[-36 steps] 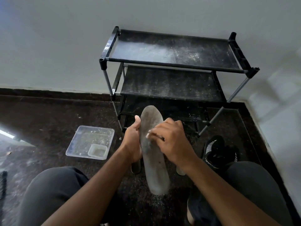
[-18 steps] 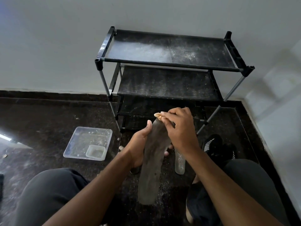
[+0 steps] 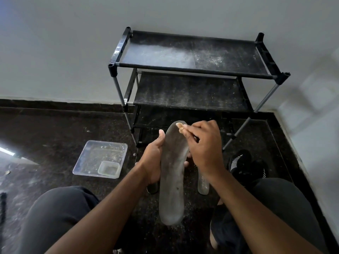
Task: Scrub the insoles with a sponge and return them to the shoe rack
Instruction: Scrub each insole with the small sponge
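The long grey foam insole (image 3: 172,173) is held upright in front of the person, above the dark speckled stone floor (image 3: 55,136) and just short of the black three-tier metal shoe rack (image 3: 192,70) it must go back to. The likeliest trouble is the thin insole buckling or slipping sideways, because pressure lands at its unsupported toe end while the only support sits at its middle. The left hand (image 3: 152,162) grips that middle, thumb along the near edge and fingers curled behind. The right hand (image 3: 203,145) has its fingers (image 3: 187,128) closed tight, pinching a small yellowish sponge (image 3: 180,125) against the toe tip. Such a small sponge could easily squirt out of the pinch.
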Demonstrator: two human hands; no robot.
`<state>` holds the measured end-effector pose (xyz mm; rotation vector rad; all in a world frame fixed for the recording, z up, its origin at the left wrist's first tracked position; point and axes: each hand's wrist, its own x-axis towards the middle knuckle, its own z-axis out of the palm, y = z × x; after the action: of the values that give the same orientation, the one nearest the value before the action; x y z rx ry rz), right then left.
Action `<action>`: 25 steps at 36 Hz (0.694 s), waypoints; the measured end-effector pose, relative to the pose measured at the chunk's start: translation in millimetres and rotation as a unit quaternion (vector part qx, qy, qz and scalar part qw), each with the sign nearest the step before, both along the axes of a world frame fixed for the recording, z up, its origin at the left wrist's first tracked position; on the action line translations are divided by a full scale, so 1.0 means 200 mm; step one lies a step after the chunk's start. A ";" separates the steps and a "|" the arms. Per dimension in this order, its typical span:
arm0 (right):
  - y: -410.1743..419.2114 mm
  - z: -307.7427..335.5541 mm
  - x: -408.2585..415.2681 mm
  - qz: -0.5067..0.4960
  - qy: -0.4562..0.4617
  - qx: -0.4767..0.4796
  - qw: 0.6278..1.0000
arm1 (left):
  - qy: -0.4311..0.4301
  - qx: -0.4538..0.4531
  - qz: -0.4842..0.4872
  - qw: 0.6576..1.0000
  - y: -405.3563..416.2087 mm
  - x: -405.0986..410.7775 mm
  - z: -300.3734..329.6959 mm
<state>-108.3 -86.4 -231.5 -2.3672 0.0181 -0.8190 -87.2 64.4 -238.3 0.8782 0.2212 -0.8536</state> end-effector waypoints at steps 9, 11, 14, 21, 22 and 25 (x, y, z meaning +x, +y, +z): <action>0.08 -0.05 -0.03 0.068 0.040 -0.040 0.996 | 0.001 -0.008 -0.004 1.000 0.00 0.03 -0.02; 0.12 -0.06 -0.05 0.127 0.062 -0.052 0.989 | 0.000 -0.004 -0.005 1.000 0.02 0.05 -0.04; 0.10 -0.05 -0.06 0.206 0.116 -0.042 0.971 | 0.015 -0.028 -0.018 0.999 0.04 0.06 -0.06; -0.03 0.04 0.01 0.084 0.018 0.024 0.996 | 0.015 -0.059 0.026 0.998 0.01 0.06 -0.04; -0.03 0.03 0.02 0.082 0.021 0.019 0.996 | 0.013 -0.054 0.020 0.998 0.00 0.05 -0.04; 0.02 -0.01 0.01 0.097 0.046 -0.026 0.994 | 0.009 -0.048 -0.004 0.999 -0.02 0.05 -0.04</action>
<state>-106.3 -83.0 -233.4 -2.4080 -0.1935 -0.6244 -76.6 60.9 -245.9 0.7824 0.1894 -0.8733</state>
